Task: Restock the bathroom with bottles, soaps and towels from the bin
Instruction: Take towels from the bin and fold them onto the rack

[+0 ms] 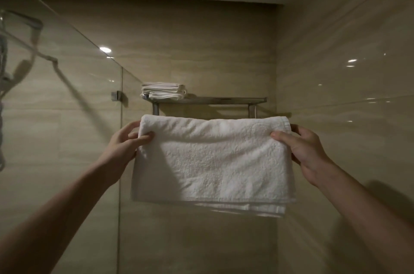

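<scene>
I have a white towel (212, 157) draped below the metal rack (208, 100) on the far wall, its top fold level with what I take to be the rail, which the cloth hides. My left hand (125, 141) pinches the upper left corner, thumb on the front face and fingers curled behind the edge. My right hand (307, 150) pinches the upper right edge the same way, thumb in front, the other fingers tucked out of sight behind.

To finish this well, I'd level the top fold, pull both corners outward evenly to take out slack, and center the towel between the rack's two brackets before letting go. The back layer hangs a little lower than the front at the bottom right, so I'd square that up.

The towel is thick, nubbly terry, folded in layers, with faint creases across the front. A small stack of folded white cloths (164, 90) sits on the rack's left end, above it.
</scene>
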Motion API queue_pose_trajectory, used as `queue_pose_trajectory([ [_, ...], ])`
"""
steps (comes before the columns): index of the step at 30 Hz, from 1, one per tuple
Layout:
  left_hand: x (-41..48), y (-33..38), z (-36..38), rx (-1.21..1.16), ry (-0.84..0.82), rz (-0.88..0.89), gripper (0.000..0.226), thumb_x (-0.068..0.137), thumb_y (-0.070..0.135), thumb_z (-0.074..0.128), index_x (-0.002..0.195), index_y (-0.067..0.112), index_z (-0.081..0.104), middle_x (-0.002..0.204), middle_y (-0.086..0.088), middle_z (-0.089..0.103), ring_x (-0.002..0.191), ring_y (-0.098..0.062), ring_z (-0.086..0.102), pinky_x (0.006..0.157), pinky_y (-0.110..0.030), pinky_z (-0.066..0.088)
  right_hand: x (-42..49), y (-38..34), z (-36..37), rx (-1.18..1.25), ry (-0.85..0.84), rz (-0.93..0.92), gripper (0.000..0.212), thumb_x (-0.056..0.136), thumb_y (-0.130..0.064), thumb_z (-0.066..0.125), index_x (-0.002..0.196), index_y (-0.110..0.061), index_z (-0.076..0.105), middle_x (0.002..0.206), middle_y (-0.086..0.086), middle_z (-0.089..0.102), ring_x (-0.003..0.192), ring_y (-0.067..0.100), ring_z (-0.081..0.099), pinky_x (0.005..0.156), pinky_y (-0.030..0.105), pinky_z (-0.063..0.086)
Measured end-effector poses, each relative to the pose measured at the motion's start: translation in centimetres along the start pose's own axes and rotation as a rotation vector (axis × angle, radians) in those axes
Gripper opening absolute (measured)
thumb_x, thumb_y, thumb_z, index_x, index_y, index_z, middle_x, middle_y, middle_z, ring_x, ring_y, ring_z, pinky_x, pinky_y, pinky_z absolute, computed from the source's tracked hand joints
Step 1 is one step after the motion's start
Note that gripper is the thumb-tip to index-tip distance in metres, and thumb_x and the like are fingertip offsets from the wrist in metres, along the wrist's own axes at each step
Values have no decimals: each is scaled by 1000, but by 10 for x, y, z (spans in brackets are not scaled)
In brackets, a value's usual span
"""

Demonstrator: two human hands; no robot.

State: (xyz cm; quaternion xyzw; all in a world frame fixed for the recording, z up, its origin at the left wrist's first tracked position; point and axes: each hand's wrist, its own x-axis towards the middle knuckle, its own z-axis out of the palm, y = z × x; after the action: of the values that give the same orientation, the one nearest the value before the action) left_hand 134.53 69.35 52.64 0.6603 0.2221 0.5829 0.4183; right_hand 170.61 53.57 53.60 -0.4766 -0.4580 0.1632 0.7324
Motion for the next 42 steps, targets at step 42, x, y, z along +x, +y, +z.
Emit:
queue_pose_trajectory([
  [42, 478, -34, 165, 575, 522, 146, 34, 96, 21, 60, 125, 4, 57, 112, -17, 64, 82, -23, 62, 59, -27, 47, 564, 38, 73, -406, -33, -256, 50, 81, -23, 80, 122, -1, 61, 110, 10, 64, 99, 27, 64, 84, 29, 52],
])
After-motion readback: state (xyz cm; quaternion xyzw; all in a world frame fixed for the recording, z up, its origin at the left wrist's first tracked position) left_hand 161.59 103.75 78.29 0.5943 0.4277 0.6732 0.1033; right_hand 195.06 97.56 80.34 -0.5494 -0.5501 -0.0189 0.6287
